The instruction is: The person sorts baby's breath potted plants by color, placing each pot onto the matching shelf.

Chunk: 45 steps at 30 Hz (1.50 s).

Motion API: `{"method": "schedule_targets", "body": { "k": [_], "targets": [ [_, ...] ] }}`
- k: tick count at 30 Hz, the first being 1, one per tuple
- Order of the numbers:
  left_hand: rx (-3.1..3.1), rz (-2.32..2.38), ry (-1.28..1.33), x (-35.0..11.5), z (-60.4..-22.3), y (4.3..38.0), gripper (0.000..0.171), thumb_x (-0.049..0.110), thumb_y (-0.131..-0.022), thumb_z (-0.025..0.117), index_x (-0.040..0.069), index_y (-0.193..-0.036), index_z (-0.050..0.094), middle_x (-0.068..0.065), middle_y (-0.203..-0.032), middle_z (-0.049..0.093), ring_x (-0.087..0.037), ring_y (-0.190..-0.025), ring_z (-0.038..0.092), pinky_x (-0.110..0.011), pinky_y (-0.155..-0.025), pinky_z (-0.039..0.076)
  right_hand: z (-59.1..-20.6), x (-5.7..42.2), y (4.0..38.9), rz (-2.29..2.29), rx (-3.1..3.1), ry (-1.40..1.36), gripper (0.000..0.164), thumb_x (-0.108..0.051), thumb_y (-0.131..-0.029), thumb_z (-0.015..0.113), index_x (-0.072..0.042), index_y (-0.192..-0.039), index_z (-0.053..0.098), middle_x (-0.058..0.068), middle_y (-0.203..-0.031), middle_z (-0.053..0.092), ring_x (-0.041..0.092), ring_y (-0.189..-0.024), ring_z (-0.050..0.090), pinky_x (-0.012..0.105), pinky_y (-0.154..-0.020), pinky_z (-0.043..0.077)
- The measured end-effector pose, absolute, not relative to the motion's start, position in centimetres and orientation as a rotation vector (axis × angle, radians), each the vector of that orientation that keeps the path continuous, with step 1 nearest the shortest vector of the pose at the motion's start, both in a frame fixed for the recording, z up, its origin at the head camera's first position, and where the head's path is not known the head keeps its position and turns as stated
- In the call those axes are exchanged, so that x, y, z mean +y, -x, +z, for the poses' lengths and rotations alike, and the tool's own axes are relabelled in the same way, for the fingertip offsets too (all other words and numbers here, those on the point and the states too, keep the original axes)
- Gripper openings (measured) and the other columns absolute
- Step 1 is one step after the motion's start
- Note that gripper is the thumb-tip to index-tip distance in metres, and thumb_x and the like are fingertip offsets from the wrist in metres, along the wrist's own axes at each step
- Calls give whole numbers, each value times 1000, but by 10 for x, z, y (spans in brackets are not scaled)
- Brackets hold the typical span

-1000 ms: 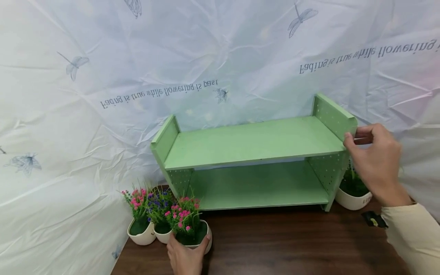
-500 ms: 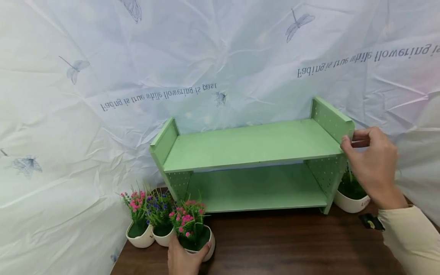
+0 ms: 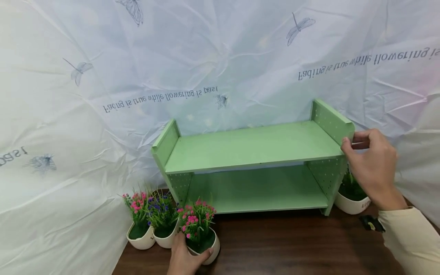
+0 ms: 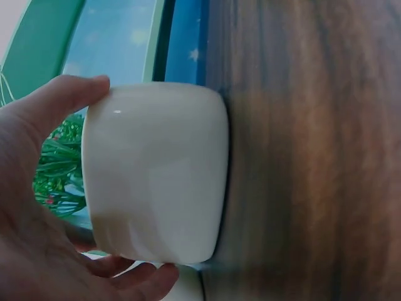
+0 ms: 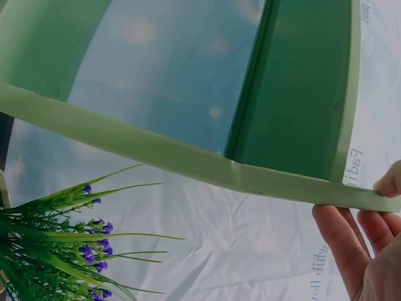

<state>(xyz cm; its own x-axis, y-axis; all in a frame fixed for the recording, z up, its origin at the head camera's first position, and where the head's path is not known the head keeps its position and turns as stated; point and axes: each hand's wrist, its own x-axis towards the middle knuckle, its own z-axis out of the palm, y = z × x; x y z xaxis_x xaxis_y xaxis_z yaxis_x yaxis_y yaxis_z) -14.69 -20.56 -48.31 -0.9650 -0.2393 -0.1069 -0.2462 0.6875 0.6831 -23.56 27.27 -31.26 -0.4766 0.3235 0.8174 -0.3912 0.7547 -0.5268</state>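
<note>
My left hand (image 3: 185, 256) grips a white pot (image 3: 215, 249) of pink artificial flowers (image 3: 196, 220), thumb on one side and fingers on the other. In the left wrist view the pot's smooth wall (image 4: 156, 172) stands upright, its base right at the dark wooden tabletop (image 4: 294, 163). A two-tier green shelf (image 3: 254, 147) stands behind it against the cloth. My right hand (image 3: 374, 164) pinches the front edge of the shelf's right side panel (image 3: 331, 118), near the upper board. The right wrist view shows thumb and fingers (image 5: 341, 241) on opposite faces of that panel.
Left of the held pot stand a white pot with purple flowers (image 3: 161, 210) and another with pink flowers (image 3: 137, 204). A further white pot (image 3: 350, 204) sits right of the shelf, partly behind my right wrist. Printed cloth (image 3: 240, 57) hangs behind and at the left.
My left hand has moved the pot of pink flowers a little right and toward me, widening its gap from the purple-flowered pot. My right hand keeps its hold on the shelf panel.
</note>
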Motion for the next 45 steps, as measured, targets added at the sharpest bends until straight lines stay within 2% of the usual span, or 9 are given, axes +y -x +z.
{"method": "schedule_targets", "body": {
  "k": [4, 11, 20, 26, 32, 36, 40, 43, 45],
  "targets": [
    [2871, 1143, 370, -208, -484, 147, 113, 53, -77, 89, -20, -148, 40, -38, -147, 31, -60, -139, 27, -76, -106, 34, -316, 274, 235, 860, -1886, -47, 25, -8, -92, 74, 10, -108, 68, -42, -91, 47, -27, -77, 42, 13, -83, 28],
    [2879, 1156, 321, -208, -483, 143, 109, 48, -76, 90, -18, -148, 43, -33, -139, 34, -54, -133, 31, -73, -104, 36, -320, 274, 233, 849, -1887, -50, 25, -7, -92, 73, 10, -109, 68, -30, -93, 49, -27, -78, 41, 15, -81, 29],
    [2813, 1209, 275, -212, -487, 146, 117, 47, -79, 88, -24, -151, 29, -42, -153, 26, -65, -144, 22, -75, -108, 37, -321, 276, 232, 860, -1874, -55, 24, -7, -92, 73, 10, -108, 68, -48, -92, 45, -28, -78, 42, 11, -81, 28],
    [2759, 1307, 158, -227, -499, 155, 120, 50, -76, 92, -14, -156, 30, -36, -151, 36, -57, -140, 40, -70, -105, 44, -320, 276, 233, 858, -1874, -47, 24, -8, -93, 73, 10, -108, 68, -48, -91, 44, -28, -78, 42, 12, -82, 27],
    [2678, 1346, 113, -235, -488, 159, 135, 50, -72, 96, -13, -162, 17, -43, -163, 18, -62, -147, 28, -73, -110, 38, -319, 275, 234, 847, -1878, -48, 25, -10, -93, 73, 9, -109, 68, -44, -92, 46, -28, -79, 41, 12, -82, 27],
    [2672, 1278, 50, -235, -477, 162, 131, 45, -74, 96, -13, -162, 18, -44, -162, 23, -61, -147, 32, -72, -110, 39, -318, 275, 234, 853, -1871, -53, 25, -9, -93, 73, 10, -110, 68, -35, -92, 52, -28, -79, 42, 11, -82, 28],
    [2656, 1205, 24, -233, -474, 164, 125, 43, -80, 93, -18, -159, 19, -46, -159, 27, -60, -146, 32, -72, -110, 38, -317, 276, 235, 840, -1873, -57, 25, -8, -93, 73, 9, -111, 68, -40, -93, 48, -28, -80, 41, 12, -82, 28],
    [2646, 1233, 52, -225, -476, 160, 125, 42, -83, 91, -21, -158, 15, -47, -160, 20, -62, -148, 27, -73, -112, 35, -316, 276, 237, 832, -1875, -55, 25, -9, -93, 73, 9, -110, 68, -33, -93, 53, -29, -80, 41, 14, -81, 28],
    [2650, 1279, 126, -214, -478, 155, 128, 44, -83, 90, -20, -159, 10, -49, -160, 16, -64, -147, 25, -74, -112, 34, -317, 276, 237, 839, -1877, -53, 25, -9, -92, 74, 9, -110, 69, -17, -90, 63, -29, -79, 42, 14, -81, 28]
  ]
}}
